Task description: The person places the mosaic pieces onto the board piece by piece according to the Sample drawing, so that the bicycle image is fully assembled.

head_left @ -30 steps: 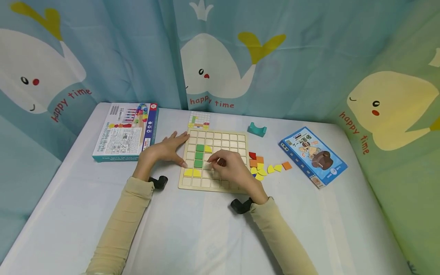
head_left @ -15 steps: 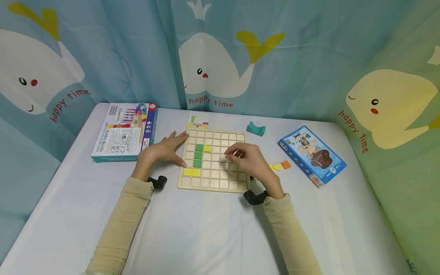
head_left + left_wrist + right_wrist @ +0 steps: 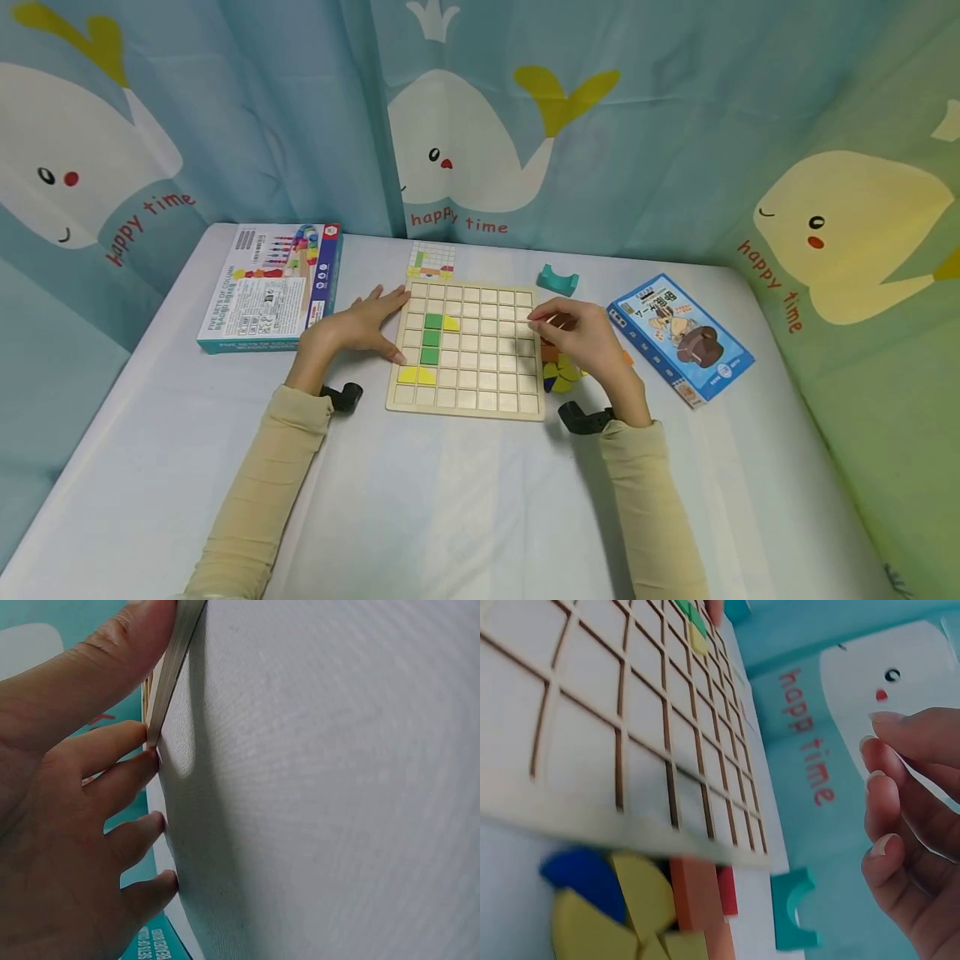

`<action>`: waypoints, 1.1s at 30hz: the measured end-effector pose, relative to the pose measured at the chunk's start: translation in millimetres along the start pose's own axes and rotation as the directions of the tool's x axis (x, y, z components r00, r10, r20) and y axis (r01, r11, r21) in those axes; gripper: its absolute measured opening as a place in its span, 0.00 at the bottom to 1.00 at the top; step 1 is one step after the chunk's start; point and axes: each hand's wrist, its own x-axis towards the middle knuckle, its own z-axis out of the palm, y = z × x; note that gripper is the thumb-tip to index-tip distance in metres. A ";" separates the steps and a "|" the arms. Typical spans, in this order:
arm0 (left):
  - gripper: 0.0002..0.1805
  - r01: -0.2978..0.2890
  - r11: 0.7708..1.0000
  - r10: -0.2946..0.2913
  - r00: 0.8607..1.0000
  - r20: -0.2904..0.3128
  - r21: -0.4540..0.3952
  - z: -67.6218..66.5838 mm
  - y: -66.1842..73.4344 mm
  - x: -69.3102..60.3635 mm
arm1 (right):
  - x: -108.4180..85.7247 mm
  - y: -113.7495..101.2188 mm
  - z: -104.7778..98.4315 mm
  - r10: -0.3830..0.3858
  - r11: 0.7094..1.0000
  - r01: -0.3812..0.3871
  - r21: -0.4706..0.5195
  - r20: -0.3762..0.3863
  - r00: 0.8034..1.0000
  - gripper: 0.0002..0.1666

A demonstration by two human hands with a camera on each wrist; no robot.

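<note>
A wooden grid board (image 3: 480, 400) lies on the white table. Three green square tiles (image 3: 431, 338) stand in a column on it, with a yellow quarter-round tile (image 3: 451, 323) beside the top one. Two more yellow quarter-round tiles (image 3: 416, 376) sit side by side lower left. My left hand (image 3: 358, 327) rests with spread fingers against the board's left edge; its thumb (image 3: 112, 656) touches the rim in the left wrist view. Above the board's right edge hovers my right hand (image 3: 585, 337), fingers loosely bent, nothing visible between them. Below it lie loose yellow, orange, red and blue tiles (image 3: 592, 926).
A card with a coloured grid pattern (image 3: 431, 260) lies behind the board. A teal stand (image 3: 558, 281) is at the back. One box (image 3: 262, 292) lies at the left, a blue box (image 3: 681, 337) at the right. A whale-print curtain (image 3: 480, 50) encloses the table.
My right hand has moved right, from over the board's middle to its right edge above the loose tiles. The left hand and the tiles on the board stay as they were.
</note>
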 end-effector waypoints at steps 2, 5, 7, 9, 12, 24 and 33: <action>0.61 -0.003 1.000 0.003 1.000 0.001 0.004 0.0 -0.5 0.2 | 0.0 4.2 -4.0 0.030 1.000 -0.030 -0.007 0.001 1.000 0.07; 0.61 -0.008 1.000 0.008 1.000 0.001 0.006 0.2 -1.5 0.6 | 0.1 11.7 -9.5 0.063 0.998 -0.063 -0.018 0.001 0.998 0.08; 0.61 -0.010 1.000 0.010 1.000 0.002 0.006 0.3 -2.1 0.9 | -0.3 16.6 -12.9 0.077 0.997 -0.077 -0.022 0.002 0.997 0.08; 0.61 -0.011 1.000 0.011 1.000 0.002 0.004 0.6 -2.4 0.8 | -0.8 22.0 -15.8 0.098 0.995 -0.098 -0.026 0.007 0.995 0.09; 0.61 -0.011 1.000 0.011 1.000 0.002 0.003 0.7 -2.1 0.5 | -1.1 28.5 -18.2 0.137 0.990 -0.136 -0.036 0.020 0.990 0.11; 0.61 -0.006 1.000 0.006 1.000 0.005 0.001 0.6 -2.3 0.9 | 1.2 52.9 -20.6 0.237 0.971 -0.234 -0.047 0.067 0.969 0.12; 0.61 -0.009 1.000 0.009 1.000 0.004 0.001 0.3 -2.0 1.5 | 1.1 63.2 -20.1 0.276 0.961 -0.275 -0.027 0.109 0.955 0.14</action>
